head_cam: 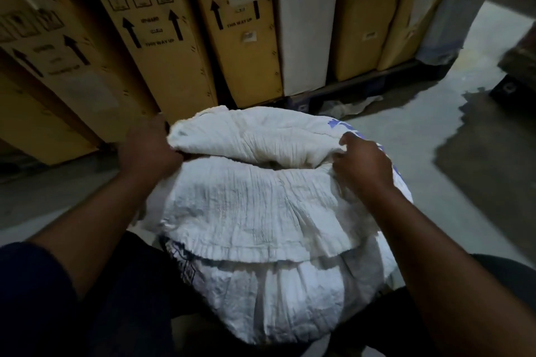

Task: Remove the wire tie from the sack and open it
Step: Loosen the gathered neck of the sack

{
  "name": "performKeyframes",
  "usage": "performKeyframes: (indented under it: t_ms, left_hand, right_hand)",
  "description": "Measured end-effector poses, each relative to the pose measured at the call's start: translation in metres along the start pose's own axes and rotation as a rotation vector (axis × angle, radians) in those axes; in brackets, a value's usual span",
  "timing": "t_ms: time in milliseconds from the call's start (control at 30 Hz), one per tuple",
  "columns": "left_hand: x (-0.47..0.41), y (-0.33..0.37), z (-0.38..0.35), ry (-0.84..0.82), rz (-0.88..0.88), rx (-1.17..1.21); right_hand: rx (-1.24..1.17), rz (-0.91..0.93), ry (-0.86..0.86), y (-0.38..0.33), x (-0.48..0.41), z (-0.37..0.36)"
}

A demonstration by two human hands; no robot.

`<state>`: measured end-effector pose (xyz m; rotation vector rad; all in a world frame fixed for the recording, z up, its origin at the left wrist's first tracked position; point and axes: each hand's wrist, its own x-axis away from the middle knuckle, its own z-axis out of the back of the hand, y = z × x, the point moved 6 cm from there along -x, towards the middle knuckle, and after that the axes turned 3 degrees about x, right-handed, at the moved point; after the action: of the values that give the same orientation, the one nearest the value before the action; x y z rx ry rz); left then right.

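A white woven sack (261,211) with blue print stands upright on the floor between my knees. Its crinkled mouth is spread wide, with a dark slit of an opening in the middle. My left hand (149,148) grips the left end of the mouth's rim. My right hand (362,164) pinches the right end of the rim. The near flap is folded down towards me, the far flap stands up behind the slit. No wire tie shows anywhere in view.
A row of tall brown cardboard boxes (150,38) with arrow marks leans on a pallet just behind the sack, with one white box (304,23) among them. Grey concrete floor (435,124) lies to the right, with a darker patch at the far right.
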<state>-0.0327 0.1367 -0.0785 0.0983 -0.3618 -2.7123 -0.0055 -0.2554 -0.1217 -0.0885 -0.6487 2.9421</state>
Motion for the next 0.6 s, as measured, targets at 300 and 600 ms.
performKeyframes:
  t_ms: [300, 600]
  left_hand:
    - [0.097, 0.083, -0.081, -0.309, -0.690, -0.048]
    - [0.145, 0.081, -0.080, -0.594, -0.740, -0.257]
  right_hand:
    - [-0.004, 0.644, -0.430, -0.081, 0.064, -0.034]
    - [0.236, 0.677, -0.934, -0.069, 0.081, -0.056]
